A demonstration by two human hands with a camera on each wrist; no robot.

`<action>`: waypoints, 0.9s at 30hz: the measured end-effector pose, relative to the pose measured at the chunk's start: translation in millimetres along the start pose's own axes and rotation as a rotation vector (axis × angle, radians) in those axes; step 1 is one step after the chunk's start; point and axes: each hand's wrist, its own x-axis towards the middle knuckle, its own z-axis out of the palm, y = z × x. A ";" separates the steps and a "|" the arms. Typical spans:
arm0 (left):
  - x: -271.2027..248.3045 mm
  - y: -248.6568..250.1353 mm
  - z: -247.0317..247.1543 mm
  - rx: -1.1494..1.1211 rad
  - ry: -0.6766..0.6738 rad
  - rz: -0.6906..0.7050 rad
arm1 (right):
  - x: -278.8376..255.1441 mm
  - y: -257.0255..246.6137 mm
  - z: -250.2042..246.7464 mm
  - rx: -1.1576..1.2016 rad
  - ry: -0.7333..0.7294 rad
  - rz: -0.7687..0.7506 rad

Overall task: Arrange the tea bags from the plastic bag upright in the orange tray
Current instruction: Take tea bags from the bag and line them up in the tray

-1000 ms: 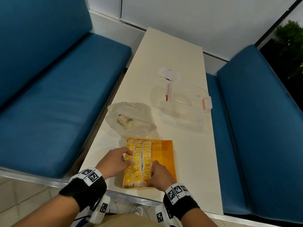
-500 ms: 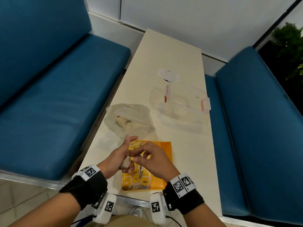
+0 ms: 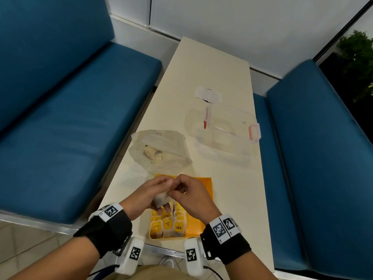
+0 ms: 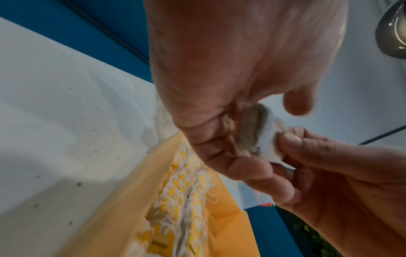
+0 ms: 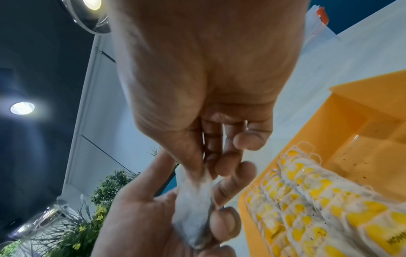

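Between both sets of curled fingers, tea bag [image 3: 161, 199] held over orange tray [image 3: 203, 184], long axis roughly upright, left hand [image 3: 144, 196] gripping its lower part, right hand [image 3: 189, 194] pinching its top, tag hidden.

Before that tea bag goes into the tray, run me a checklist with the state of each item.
1. Tea bag held: ok, left hand cups it and right hand pinches its top edge.
2. Free room in orange tray: ok, its right side is bare.
3. Rows of tea bags already standing: ok, upright at the tray's left.
4. String and tag tucked on the held bag: cannot tell.
5. More bags left in plastic bag: ok, some show inside.
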 end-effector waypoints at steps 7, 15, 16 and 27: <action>2.9 -10.7 -20.6 0.014 0.084 -0.028 | 1.0 4.8 -9.3 0.072 0.064 -0.007; 8.0 -7.4 -21.4 -0.033 0.029 -0.110 | 1.7 3.9 -13.9 -0.080 0.038 -0.142; 8.5 -7.6 -22.2 -0.041 0.018 -0.113 | 2.2 4.2 -14.2 -0.110 0.039 -0.172; 8.5 -26.6 -37.5 0.635 0.453 -0.085 | 15.7 14.6 -43.5 -0.460 0.073 -0.154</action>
